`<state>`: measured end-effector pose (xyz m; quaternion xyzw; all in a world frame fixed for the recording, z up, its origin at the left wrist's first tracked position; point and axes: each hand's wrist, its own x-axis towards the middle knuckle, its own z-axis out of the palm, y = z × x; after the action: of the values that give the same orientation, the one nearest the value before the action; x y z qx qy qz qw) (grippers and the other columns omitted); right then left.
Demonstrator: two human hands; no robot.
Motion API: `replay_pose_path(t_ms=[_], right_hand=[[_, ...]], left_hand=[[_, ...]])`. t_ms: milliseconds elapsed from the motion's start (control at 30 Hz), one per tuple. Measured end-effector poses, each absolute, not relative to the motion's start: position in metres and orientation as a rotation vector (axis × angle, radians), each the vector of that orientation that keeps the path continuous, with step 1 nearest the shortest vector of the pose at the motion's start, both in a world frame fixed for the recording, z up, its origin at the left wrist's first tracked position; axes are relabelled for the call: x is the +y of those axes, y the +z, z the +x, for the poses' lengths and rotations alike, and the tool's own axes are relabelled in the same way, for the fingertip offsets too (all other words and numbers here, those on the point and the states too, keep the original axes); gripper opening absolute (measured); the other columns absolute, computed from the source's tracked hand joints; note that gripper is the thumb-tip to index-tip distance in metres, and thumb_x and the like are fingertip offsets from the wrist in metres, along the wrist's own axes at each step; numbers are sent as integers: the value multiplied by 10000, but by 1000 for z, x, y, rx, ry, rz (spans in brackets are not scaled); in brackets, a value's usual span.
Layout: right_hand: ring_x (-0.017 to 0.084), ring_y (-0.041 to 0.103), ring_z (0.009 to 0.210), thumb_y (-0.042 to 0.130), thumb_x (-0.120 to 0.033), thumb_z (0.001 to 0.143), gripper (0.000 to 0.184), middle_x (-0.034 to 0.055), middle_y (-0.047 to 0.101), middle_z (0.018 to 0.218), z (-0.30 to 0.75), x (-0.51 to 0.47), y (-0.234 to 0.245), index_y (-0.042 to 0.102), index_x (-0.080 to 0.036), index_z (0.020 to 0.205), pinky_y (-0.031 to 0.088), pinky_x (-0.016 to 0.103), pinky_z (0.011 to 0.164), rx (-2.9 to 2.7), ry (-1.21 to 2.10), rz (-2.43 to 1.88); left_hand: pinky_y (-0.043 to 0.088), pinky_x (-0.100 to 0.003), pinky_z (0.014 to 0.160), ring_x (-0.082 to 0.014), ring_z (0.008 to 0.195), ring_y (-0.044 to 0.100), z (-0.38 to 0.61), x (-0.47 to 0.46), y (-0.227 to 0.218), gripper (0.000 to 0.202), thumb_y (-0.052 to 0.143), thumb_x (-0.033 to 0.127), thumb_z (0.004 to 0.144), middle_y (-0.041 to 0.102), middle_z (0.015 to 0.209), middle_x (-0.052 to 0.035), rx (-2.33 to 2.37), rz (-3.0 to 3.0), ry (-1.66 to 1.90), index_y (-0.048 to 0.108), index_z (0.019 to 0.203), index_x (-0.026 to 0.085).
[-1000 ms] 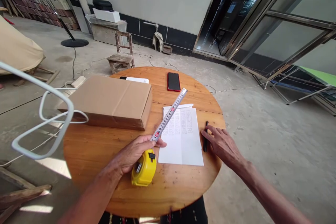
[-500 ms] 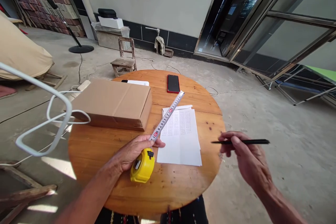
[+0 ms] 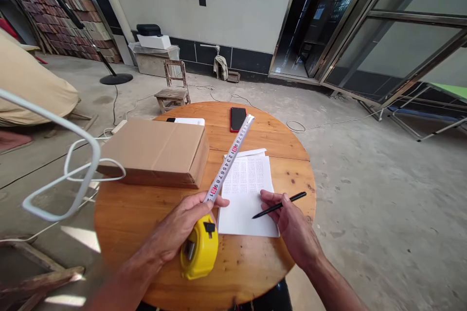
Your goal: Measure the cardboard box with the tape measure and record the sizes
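Note:
My left hand (image 3: 186, 221) grips a yellow tape measure (image 3: 200, 249), its thumb and fingers closed on the blade near the case. The silver blade (image 3: 229, 159) sticks out up and to the right, past the left edge of the paper. Over the lower right of the white paper sheets (image 3: 245, 216) is my right hand (image 3: 288, 221), pinching a slim black pen (image 3: 280, 205). The pen's tip points left and down above the blank lower half; I cannot tell whether it touches. Rows of small writing fill the upper half of the top sheet.
A round wooden table (image 3: 292, 170) bears a closed cardboard box (image 3: 156, 148) at left and a red-edged phone (image 3: 238, 119) at the back. A white looped tube (image 3: 83, 165) juts in from the left. A small wooden chair (image 3: 173, 90) stands beyond the table.
My right hand has moved left with the pen, from beyond the table's right edge to over the paper. The tape measure's case sits slightly lower in view and the blade has tilted up.

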<state>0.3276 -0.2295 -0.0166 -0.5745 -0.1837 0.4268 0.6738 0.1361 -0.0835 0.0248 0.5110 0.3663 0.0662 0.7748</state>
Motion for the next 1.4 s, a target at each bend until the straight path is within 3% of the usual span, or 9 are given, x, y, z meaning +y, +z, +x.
replay_pose_path(t_ms=[200,300,633,967,1100,1167,1233,1333,1400], right_hand=[[267,498,1203,447,-518,885,405,93,640,1172,327,-232,-26,689,-197,936,292,502,1083,-447,939,-1278],[261,525,1159,428,-494,900,394,89,652,1131,328,-232,-29,691,-201,890,302,502,1072,-477,922,-1289],[246,515,1158,392,-431,933,367,65,650,1122,329,-236,-33,685,-216,889,299,487,1070,-561,900,-1323],[259,547,1110,418,-440,917,362,68,679,1043,327,-237,-30,695,-211,864,339,465,1037,-641,886,-1388],[238,603,954,369,-487,922,427,83,672,1003,333,-240,-28,682,-198,904,470,412,874,-512,936,-1317],[187,623,740,324,-517,930,484,67,674,823,339,-242,-24,677,-186,912,508,342,717,-438,953,-1285],[129,559,534,331,-530,928,489,18,605,629,345,-244,-16,671,-179,905,474,274,564,-416,904,-1313],[118,535,473,453,-488,903,363,-8,570,566,350,-243,-5,651,-183,895,438,252,489,-476,773,-1443],[137,568,500,568,-430,857,246,3,615,595,350,-238,0,626,-191,876,459,261,494,-568,682,-1551]], left_hand=[[361,-200,473,-115,498,530,166,-94,36,356,508,415,828,607,606,-2,710,1128,49,606,1072,175],[323,-189,443,-96,471,487,170,-88,30,316,532,424,814,572,583,25,740,1276,-4,648,1001,198],[334,-197,434,-116,465,541,152,-73,34,294,512,437,828,577,565,30,802,1374,-147,637,972,214],[371,-211,443,-141,454,566,197,-79,14,373,560,437,760,608,520,6,662,1105,-151,601,1014,167],[373,-208,473,-125,470,550,192,-76,3,316,533,398,794,666,588,-30,595,1064,-176,582,1008,171],[364,-205,495,-118,515,565,189,-74,-3,241,528,338,807,704,702,-58,533,1045,-156,599,963,169],[367,-212,525,-117,568,597,187,-73,-7,200,520,293,814,720,887,-91,481,1006,-146,614,937,167],[375,-226,555,-121,614,633,187,-72,-8,182,516,258,811,654,1142,-121,460,940,-141,630,914,159],[381,-234,578,-138,643,647,188,-72,-7,175,520,246,806,660,1117,-127,461,907,-138,632,904,153]])
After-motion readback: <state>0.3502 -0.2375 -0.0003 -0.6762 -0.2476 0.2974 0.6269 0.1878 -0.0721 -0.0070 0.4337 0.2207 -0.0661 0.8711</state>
